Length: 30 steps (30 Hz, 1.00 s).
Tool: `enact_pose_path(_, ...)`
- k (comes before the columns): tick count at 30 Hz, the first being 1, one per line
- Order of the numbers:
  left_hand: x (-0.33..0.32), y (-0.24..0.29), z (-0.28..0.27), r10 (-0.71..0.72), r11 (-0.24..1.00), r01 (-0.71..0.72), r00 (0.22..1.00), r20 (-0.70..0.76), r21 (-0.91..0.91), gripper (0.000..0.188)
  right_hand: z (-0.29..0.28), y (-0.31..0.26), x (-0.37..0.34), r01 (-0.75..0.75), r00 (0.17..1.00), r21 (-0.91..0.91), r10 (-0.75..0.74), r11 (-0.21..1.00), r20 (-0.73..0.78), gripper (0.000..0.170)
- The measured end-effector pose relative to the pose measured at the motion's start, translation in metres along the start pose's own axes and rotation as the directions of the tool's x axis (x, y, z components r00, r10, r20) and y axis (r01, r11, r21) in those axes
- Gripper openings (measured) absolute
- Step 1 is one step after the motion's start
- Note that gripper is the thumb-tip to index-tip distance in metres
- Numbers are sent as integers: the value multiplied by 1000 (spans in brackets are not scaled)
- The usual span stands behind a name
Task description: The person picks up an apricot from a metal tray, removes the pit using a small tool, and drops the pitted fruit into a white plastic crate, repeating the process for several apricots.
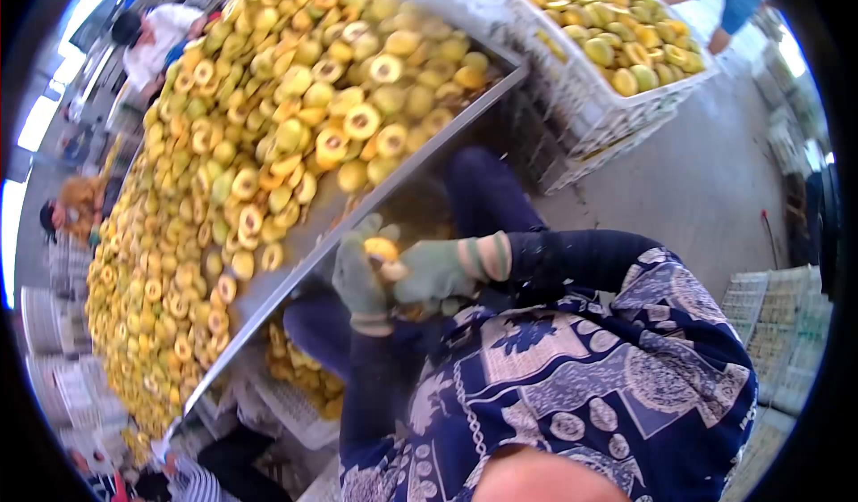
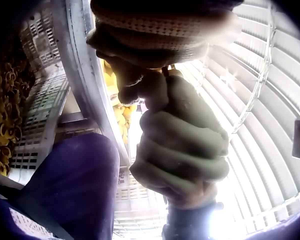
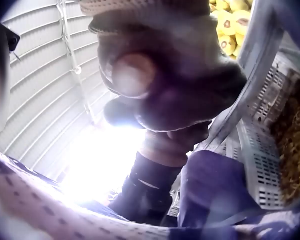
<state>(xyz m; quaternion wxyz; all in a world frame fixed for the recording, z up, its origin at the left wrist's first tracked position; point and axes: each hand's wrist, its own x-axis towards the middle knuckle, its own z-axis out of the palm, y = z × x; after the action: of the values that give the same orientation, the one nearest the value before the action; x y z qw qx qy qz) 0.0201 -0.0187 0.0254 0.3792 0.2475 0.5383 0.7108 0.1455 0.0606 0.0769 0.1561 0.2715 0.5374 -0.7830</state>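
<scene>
In the head view my left hand (image 1: 360,279), in a grey-green glove, holds a yellow peach half (image 1: 382,249) between thumb and fingers. My right hand (image 1: 436,271), gloved the same way, meets it from the right, its fingertips at the fruit's near edge. Seen from the left wrist, the right hand (image 2: 180,145) is a fist with curled knuckles, its thumb side close against my left fingers; what the fist encloses, I cannot tell. Dark blur covers much of my right hand (image 3: 160,65) in the right wrist view.
Halved peaches (image 1: 295,100) heap on a metal table, whose raised rim (image 1: 295,279) runs just beyond my hands. Stacked white crates (image 1: 581,131) stand at far right, the top one full of peaches. Below the rim, between my knees, is another crate (image 1: 299,417). Several people sit around the table.
</scene>
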Motion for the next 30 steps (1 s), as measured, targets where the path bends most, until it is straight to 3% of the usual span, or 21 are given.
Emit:
enact_pose_path(3,-5,-8,-1,53,998,-55,997,-53,-40,45,-1,-10,-14,-142,982,217,109,966,156,14)
enact_pose_path(7,-7,-5,-3,121,992,-119,991,-60,30,47,-2,1,0,-187,961,297,111,937,254,12)
enact_pose_path(10,-3,-9,-6,122,991,-127,986,-110,-46,46,3,2,0,-110,974,317,39,942,224,12)
enact_pose_path(12,-6,-9,-1,133,991,-136,981,-141,-13,46,10,-2,-2,-13,999,67,10,998,43,16)
enact_pose_path(14,-6,-10,0,146,989,-145,974,-173,20,47,14,-3,1,-15,1000,40,14,999,11,17)
enact_pose_path(16,-3,-14,0,53,972,-106,968,-245,-211,30,14,-1,1,-20,1000,15,20,1000,-23,19)
enact_pose_path(19,-6,-13,1,150,973,-185,960,-236,-137,31,7,7,5,-47,997,99,42,994,60,18)
enact_pose_path(21,-9,-10,-1,122,980,-153,968,-218,-131,33,3,16,13,-84,969,286,12,954,245,16)
enact_pose_path(26,-9,-9,-11,58,984,-84,985,-161,-157,49,5,19,12,-16,948,353,-98,935,303,15)
enact_pose_path(30,-12,-10,-15,111,991,-119,986,-128,-53,53,9,26,17,-114,886,553,-167,825,432,15)
